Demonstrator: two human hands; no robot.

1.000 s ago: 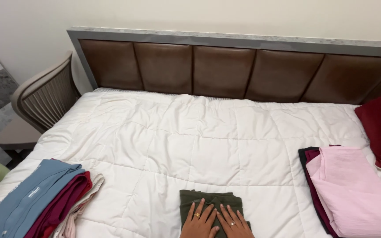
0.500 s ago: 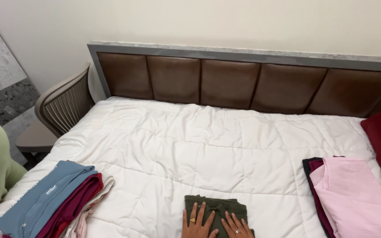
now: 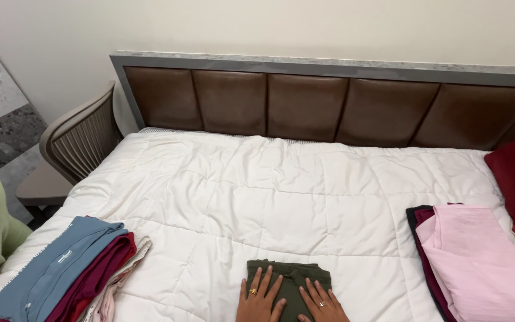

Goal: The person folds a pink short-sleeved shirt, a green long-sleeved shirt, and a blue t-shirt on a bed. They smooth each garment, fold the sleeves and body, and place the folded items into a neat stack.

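On folded dark-green garment (image 3: 290, 277), both hands (image 3: 290, 301) flat, fingers spread.

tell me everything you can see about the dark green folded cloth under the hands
The dark green cloth is folded into a small, flat, roughly square bundle of soft fabric with a few creases. It lies on the white quilt near the bed's front edge. The left hand and right hand rest flat on it, fingers spread.

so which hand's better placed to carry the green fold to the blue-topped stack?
Left, probably. The left hand lies flat on the folded dark green garment, on the side facing the blue-topped stack. The right hand would reach across.
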